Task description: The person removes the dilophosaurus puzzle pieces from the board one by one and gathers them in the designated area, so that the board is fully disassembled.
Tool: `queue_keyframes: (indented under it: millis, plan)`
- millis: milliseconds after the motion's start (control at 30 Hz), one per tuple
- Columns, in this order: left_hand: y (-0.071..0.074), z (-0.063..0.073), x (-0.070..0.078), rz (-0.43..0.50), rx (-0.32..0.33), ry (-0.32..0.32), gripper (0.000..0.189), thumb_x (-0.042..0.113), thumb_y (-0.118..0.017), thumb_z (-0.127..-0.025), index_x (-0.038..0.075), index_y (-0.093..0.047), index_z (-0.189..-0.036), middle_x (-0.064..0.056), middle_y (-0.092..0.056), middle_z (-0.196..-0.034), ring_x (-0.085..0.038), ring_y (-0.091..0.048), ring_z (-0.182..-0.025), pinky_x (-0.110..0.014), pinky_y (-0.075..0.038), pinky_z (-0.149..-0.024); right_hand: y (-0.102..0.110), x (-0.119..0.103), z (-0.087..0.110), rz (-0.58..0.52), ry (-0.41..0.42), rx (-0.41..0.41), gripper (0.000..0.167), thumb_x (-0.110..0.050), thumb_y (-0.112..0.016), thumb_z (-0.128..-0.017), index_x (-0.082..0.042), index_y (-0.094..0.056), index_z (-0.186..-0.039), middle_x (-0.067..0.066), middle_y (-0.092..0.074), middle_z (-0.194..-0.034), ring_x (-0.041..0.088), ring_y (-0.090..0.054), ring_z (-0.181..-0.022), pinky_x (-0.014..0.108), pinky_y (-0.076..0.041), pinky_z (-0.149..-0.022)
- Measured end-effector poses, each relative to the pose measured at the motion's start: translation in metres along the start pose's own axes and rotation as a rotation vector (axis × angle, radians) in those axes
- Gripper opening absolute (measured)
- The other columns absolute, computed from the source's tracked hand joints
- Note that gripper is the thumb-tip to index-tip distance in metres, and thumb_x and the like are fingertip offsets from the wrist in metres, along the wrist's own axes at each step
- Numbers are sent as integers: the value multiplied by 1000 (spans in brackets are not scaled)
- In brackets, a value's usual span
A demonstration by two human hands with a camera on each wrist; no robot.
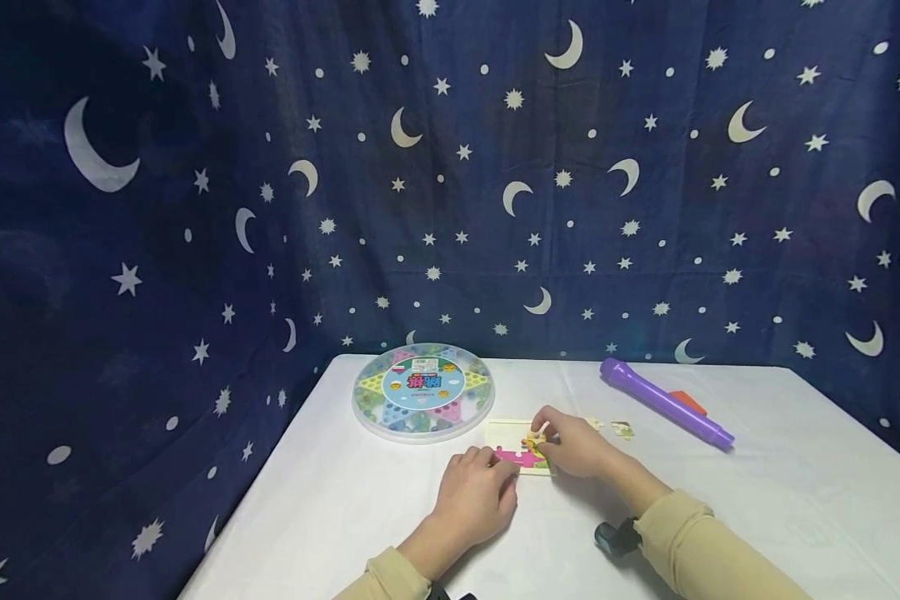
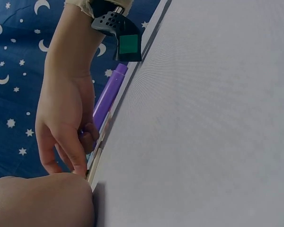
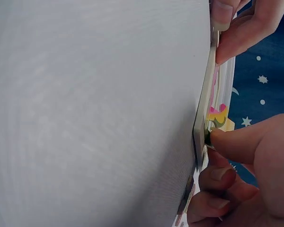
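A small jigsaw puzzle tray [image 1: 534, 472] with a pale rim lies on the white table, pink pieces [image 1: 521, 457] set along its near side. My left hand [image 1: 474, 493] grips the tray's near left corner, with thumb and fingers at the edge. Over the tray's right side, my right hand [image 1: 579, 446] pinches a yellow puzzle piece [image 1: 528, 442] between thumb and fingers. In the right wrist view, a yellow and pink piece [image 3: 218, 115] shows beside the right thumb at the tray's corner. Fingers hide part of the tray.
Loose puzzle pieces [image 1: 622, 429] lie right of the tray. A round Chinese checkers set [image 1: 423, 393] stands behind to the left. Back right is a purple stick with a rounded head [image 1: 667, 404], an orange thing [image 1: 688, 402] behind it. A starry blue curtain [image 1: 495, 167] hangs beyond the table.
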State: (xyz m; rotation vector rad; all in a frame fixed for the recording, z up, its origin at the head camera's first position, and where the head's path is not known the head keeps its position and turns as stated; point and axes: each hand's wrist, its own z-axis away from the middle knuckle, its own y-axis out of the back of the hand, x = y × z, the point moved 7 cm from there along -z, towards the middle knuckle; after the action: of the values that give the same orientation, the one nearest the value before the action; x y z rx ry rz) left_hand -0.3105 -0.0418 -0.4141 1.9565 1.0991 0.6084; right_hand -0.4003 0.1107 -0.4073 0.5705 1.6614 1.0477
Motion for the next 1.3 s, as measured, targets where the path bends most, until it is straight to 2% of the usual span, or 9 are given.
queue_keyframes:
  millis: [167,300,700,967,1200,1300]
  plan:
    - [-1,0,0,6,-6,3,18,30,-69,-92,25,-78,-106,2,-65,-92,-15,-60,-85,-37,-51,-75,-1,4,-1,-35,-28,16,15,-10,-70,-95,-15,-63,-106,3,-67,-99,22,-66,-94,49,-54,-84]
    - [-1,0,-1,5,-11,4,18,30,-69,-92,25,-78,-107,2,-65,-93,-16,-61,-85,-38,-51,-76,1,5,-1,-47,-18,23,8,-11,-70,-96,-15,-65,-100,1,-67,-97,20,-64,-92,50,-52,-85]
    - [-1,0,-1,10,-20,8,19,30,-69,-92,24,-78,-108,2,-65,-93,-16,-61,-86,-38,-51,-76,8,6,2,-39,19,45,5,-12,-68,-97,-15,-65,-99,0,-66,-95,22,-63,-93,53,-51,-85]
    - [0,1,-2,17,6,12,15,29,-70,-91,23,-75,-103,4,-61,-88,-14,-58,-82,-37,-50,-76,16,25,8,-57,-24,64,10,-17,-67,-97,-14,-70,-106,1,-67,-97,24,-63,-94,52,-50,-83]
    - [0,2,-3,45,14,26,11,27,-69,-90,21,-72,-99,4,-60,-92,-14,-57,-82,-37,-49,-77,24,47,15,-98,-63,67,14,-21,-68,-97,-12,-71,-107,3,-67,-98,22,-59,-88,41,-50,-72]
    - [1,2,-4,45,14,28,12,27,-69,-91,21,-72,-100,4,-59,-91,-14,-57,-82,-37,-50,-77,29,56,19,-105,-73,69,14,-21,-68,-97,-12,-71,-108,4,-67,-99,23,-58,-88,40,-49,-72]
